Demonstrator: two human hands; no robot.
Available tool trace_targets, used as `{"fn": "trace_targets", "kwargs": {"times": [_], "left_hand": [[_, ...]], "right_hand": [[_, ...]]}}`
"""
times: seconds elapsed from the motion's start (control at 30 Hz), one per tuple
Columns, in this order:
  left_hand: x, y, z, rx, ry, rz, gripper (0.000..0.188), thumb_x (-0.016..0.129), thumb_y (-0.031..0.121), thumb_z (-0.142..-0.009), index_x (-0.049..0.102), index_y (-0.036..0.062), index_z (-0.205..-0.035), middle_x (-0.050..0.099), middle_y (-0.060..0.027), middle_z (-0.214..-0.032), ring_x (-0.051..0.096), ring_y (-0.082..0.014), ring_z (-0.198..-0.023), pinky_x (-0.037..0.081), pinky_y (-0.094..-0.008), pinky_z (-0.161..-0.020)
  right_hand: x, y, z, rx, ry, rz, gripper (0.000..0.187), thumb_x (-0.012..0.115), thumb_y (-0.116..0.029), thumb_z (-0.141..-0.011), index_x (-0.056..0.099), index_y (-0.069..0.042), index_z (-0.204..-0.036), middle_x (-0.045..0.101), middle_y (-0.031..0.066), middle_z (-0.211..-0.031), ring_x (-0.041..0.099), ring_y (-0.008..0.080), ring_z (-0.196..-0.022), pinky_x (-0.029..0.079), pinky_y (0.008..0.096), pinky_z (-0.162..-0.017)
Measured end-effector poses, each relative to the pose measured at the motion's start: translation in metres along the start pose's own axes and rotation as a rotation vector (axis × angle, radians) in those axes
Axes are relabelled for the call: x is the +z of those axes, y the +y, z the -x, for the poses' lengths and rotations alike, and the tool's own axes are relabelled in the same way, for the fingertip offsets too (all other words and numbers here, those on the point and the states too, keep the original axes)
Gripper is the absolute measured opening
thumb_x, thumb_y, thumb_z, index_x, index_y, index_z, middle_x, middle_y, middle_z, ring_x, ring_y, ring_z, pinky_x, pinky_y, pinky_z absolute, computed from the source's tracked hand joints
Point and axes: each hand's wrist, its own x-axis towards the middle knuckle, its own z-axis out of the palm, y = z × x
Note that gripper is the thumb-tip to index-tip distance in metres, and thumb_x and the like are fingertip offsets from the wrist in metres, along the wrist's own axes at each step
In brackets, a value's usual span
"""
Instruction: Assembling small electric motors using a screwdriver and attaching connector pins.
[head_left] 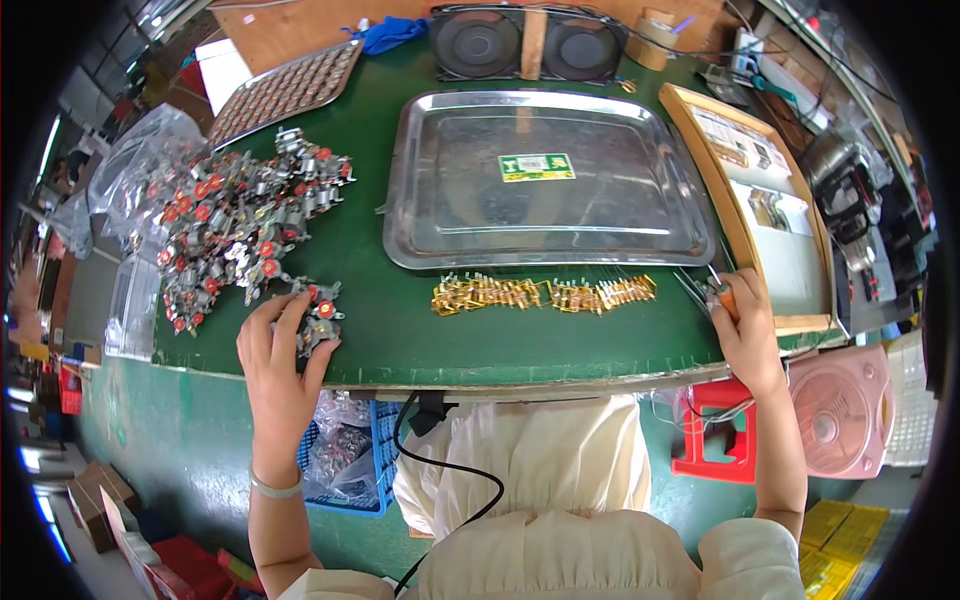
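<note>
A heap of small silver metal assemblies with red discs (235,215) lies on the left of the green table. At its near end, my left hand (277,350) closes its thumb and fingers around a small metal assembly with red discs (322,318). My right hand (748,335) grips an orange-handled tool (729,303) at the table's right side; its thin metal shaft points away from me, and its exact kind is unclear. Beside these fingers lie slender metal tools (692,288), perhaps tweezers. Between my hands, small brass-coloured parts (490,293) form a row in two groups.
A shiny metal tray (550,215) with a label occupies the table's middle. Right of it stands a wooden-framed board (780,235). Two black fans (530,45) and a tape roll (655,42) are at the back. A perforated panel (285,95) and plastic bag (140,165) are left.
</note>
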Motion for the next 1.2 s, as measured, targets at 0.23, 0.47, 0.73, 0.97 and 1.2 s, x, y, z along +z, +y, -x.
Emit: {"fn": "trace_targets", "kwargs": {"times": [0.23,0.47,0.73,0.97,1.2], "left_hand": [[-0.004,-0.011,0.003,0.033,0.029,0.014,0.037,0.067,0.013,-0.065,0.054,0.0049,-0.098,0.052,-0.0105,-0.093,0.048,-0.0290,-0.091,0.035,-0.0405,-0.083],[-0.004,-0.012,0.015,0.261,-0.021,0.242,0.031,0.063,0.011,-0.068,0.053,0.0031,-0.097,0.052,-0.0108,-0.094,0.051,-0.0274,-0.090,0.035,-0.0470,-0.091],[-0.027,-0.011,0.016,0.009,-0.042,0.511,0.038,0.065,0.015,-0.070,0.052,0.0037,-0.103,0.048,-0.0134,-0.102,0.045,-0.0294,-0.101,0.038,-0.0391,-0.088],[-0.017,-0.020,0.009,-0.220,-0.169,0.337,0.035,0.055,0.024,-0.081,0.049,-0.0003,-0.106,0.048,-0.0165,-0.103,0.045,-0.0309,-0.093,0.038,-0.0364,-0.082],[-0.005,-0.025,0.020,-0.294,0.023,0.999,0.027,0.064,0.004,-0.073,0.048,0.0023,-0.094,0.042,-0.0103,-0.102,0.050,-0.0162,-0.089,0.044,-0.0282,-0.075]], "right_hand": [[-0.011,-0.003,0.006,0.202,0.110,-0.242,0.027,0.044,0.012,-0.070,0.050,0.000,-0.093,0.044,0.0034,-0.077,0.037,0.0084,-0.057,0.029,0.0202,-0.050],[0.004,-0.074,0.001,0.229,-0.169,-0.778,0.023,0.054,0.000,-0.076,0.057,-0.004,-0.098,0.048,-0.0041,-0.070,0.035,0.0011,-0.058,0.026,0.0153,-0.049],[0.072,-0.185,-0.053,-0.323,-0.484,-0.825,0.023,0.053,0.000,-0.078,0.056,-0.002,-0.101,0.050,0.0025,-0.082,0.046,0.0072,-0.073,0.037,0.0202,-0.063],[0.134,-0.241,-0.101,-0.351,-0.331,-0.454,0.031,0.060,-0.021,-0.071,0.057,0.004,-0.090,0.057,0.0165,-0.084,0.056,0.0310,-0.079,0.044,0.0331,-0.070],[0.144,-0.258,-0.119,-0.204,-0.941,-0.494,0.029,0.062,-0.020,-0.065,0.056,0.000,-0.084,0.050,0.0032,-0.054,0.045,0.0102,-0.044,0.035,0.0244,-0.037]]}}
